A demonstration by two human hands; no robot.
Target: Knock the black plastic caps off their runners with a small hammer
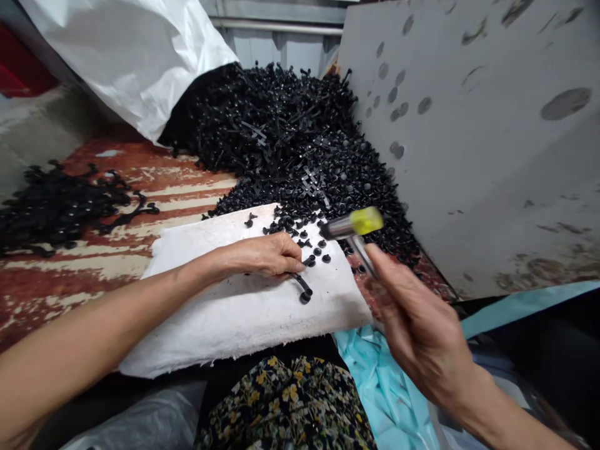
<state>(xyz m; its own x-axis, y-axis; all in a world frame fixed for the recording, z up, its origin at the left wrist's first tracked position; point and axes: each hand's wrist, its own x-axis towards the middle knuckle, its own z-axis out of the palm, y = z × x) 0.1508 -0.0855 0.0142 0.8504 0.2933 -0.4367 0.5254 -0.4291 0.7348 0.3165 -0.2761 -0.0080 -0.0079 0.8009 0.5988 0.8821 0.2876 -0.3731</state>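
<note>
**Left hand (265,255) pins a part (302,289); right hand (417,319) grips a hammer (354,225)**

The left fingertips press one end of the black part onto the white pad (244,319). Its long axis runs from them toward the person's right, ending in a round cap. The right hand is closed on the handle, with the yellow head raised above and right of the part, not touching it. Loose caps (314,247) lie just beyond, before a pile (290,137).

Left hand (265,255): forearm extended, palm down, fingertips pinched together. Right hand (417,319): raised, back to camera, fingers closed in a grip, wrist bare.
</note>
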